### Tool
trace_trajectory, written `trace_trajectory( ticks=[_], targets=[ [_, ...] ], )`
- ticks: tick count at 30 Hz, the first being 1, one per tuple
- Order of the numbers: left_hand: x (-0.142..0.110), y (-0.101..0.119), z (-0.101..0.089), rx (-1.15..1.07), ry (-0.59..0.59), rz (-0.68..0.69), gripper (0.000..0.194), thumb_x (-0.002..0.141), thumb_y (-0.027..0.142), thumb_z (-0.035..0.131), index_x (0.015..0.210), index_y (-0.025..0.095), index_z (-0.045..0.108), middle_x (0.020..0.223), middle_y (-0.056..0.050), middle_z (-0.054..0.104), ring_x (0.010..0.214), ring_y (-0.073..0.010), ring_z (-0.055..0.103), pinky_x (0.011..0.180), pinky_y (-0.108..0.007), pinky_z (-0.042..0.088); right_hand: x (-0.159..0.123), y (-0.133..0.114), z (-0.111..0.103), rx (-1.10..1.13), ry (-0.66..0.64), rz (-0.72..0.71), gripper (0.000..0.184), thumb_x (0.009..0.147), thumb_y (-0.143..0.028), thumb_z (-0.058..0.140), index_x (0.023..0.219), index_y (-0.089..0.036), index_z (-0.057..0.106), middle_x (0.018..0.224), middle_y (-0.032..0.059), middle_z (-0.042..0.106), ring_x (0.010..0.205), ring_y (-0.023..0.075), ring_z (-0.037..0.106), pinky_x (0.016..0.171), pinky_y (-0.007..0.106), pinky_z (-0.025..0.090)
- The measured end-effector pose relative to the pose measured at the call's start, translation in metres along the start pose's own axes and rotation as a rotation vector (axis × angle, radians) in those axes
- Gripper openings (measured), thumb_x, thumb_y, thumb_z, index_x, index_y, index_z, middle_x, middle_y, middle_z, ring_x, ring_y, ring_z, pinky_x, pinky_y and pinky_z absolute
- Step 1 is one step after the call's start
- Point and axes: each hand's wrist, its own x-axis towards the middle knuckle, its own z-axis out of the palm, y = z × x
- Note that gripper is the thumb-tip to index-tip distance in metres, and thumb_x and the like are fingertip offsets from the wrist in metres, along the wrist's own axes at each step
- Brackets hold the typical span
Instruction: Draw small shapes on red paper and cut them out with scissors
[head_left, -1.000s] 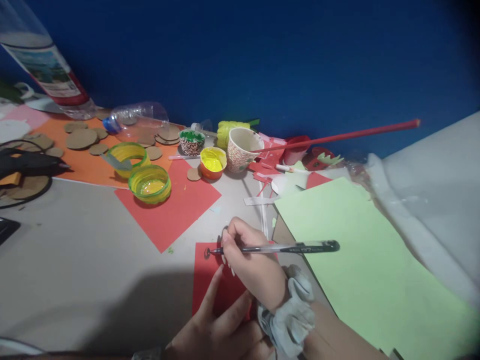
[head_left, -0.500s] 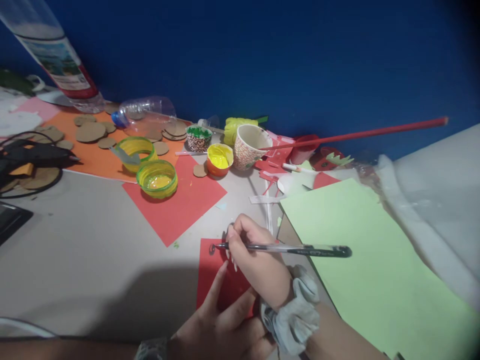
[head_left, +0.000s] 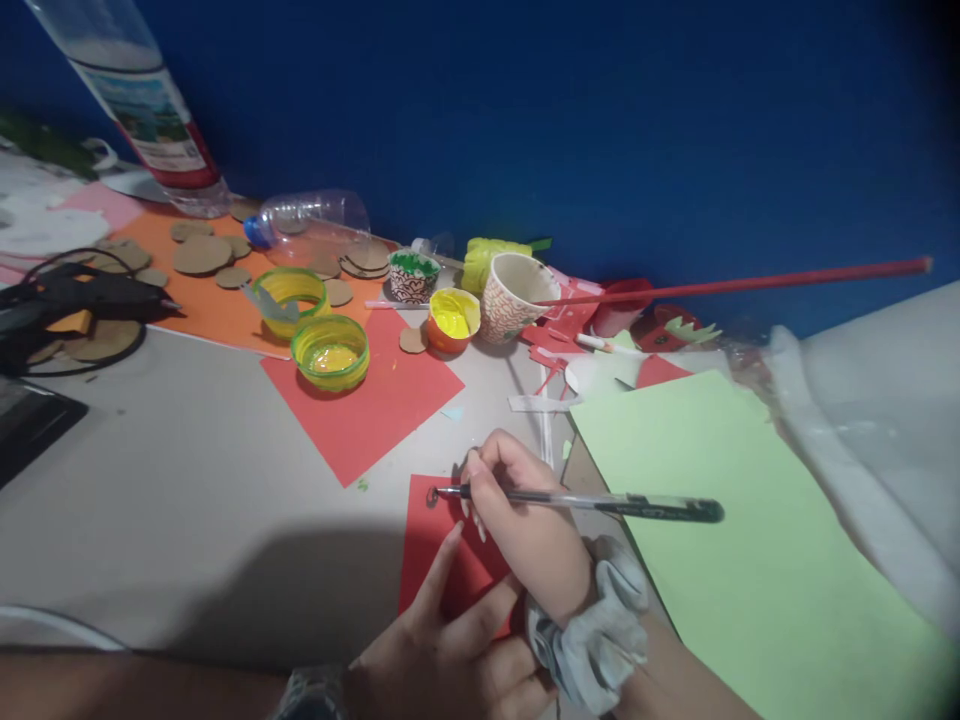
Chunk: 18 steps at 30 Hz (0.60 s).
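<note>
My right hand grips a black gel pen, its tip touching the upper left corner of a piece of red paper. A small dark looped mark shows at the tip. My left hand lies on the lower part of that paper with its fingers spread, the index fingertip close to the right hand. Part of the paper is hidden beneath both hands. Around my right wrist sits a pale grey scrunchie.
Green paper lies at right, another red sheet further back. Behind stand yellow-green rings, a paint cup and a patterned paper cup with a long red stick. A glue gun and a tall bottle are at left.
The whole view has shifted slightly, so things appear a little further right. The pen stays at the paper's corner, and both hands keep nearly the same pose.
</note>
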Motion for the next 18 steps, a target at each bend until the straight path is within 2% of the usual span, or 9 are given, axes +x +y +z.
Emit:
trace_trajectory(
  ticks=[7, 14, 18],
  targets=[
    [0.0034, -0.0035, 0.0008, 0.02, 0.075, 0.019, 0.022, 0.094, 0.031, 0.05, 0.096, 0.041, 0.07, 0.089, 0.012, 0.069, 0.111, -0.0179, 0.054, 0.114, -0.064, -0.002, -0.0001, 0.0025, 0.0018, 0.003, -0.011, 0.003, 0.027, 0.094, -0.03, 0.045, 0.068, -0.022, 0.041, 0.058, -0.0048, 0.049, 0.054, 0.0117, 0.048, 0.056, 0.024, 0.039],
    [0.0001, -0.0029, 0.0057, 0.008, 0.113, 0.009, 0.022, 0.094, 0.032, 0.051, 0.096, 0.044, 0.069, 0.095, 0.016, 0.069, 0.115, -0.0205, 0.054, 0.114, -0.065, -0.001, -0.0012, 0.0037, 0.002, 0.011, -0.018, -0.001, 0.029, 0.096, -0.034, 0.043, 0.069, -0.022, 0.041, 0.06, -0.0046, 0.048, 0.055, 0.0114, 0.047, 0.055, 0.024, 0.039],
    [0.0041, -0.0046, 0.0007, -0.015, 0.092, -0.006, 0.024, 0.095, 0.029, 0.05, 0.094, 0.042, 0.07, 0.087, 0.019, 0.07, 0.111, -0.0186, 0.057, 0.116, -0.062, -0.003, -0.0016, 0.0012, 0.0022, -0.014, -0.026, -0.008, 0.028, 0.095, -0.031, 0.044, 0.069, -0.022, 0.041, 0.061, -0.0048, 0.048, 0.056, 0.011, 0.046, 0.054, 0.023, 0.038]
  ],
)
